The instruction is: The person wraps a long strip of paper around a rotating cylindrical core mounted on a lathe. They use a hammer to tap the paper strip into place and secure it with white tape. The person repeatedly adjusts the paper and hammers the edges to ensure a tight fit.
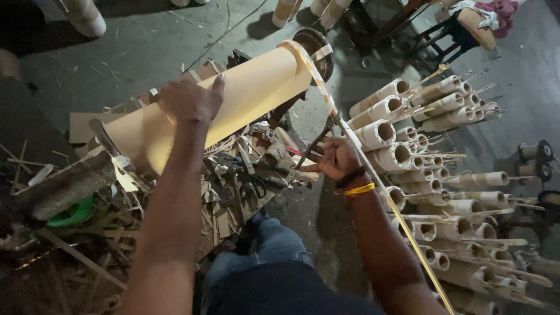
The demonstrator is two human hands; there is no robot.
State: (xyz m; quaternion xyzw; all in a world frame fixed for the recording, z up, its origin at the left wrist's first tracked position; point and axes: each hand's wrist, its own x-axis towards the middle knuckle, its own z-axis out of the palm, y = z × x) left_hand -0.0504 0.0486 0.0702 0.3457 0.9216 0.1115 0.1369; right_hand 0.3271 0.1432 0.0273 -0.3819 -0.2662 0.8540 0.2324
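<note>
Your left hand (189,99) rests on a large tan roll (216,105) that looks like smooth, matt paper or card, and a pale strip (326,96) running off its end has a slight tape-like sheen. Beside your right hand (335,158) the stacked tubes (402,154) look like matt off-white cardboard with thin wooden sticks poking out. Below lie rough wood scraps (221,216), dark metal scissors (252,188) and dull grey concrete floor (151,41).

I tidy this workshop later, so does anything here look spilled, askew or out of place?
Yes. Strips and offcuts lie in a loose heap under the tan cardboard tube, with black scissors half buried among them. The left hand rests on the tube; the right hand holds a pale strip. The stacked white tubes look orderly.
</note>
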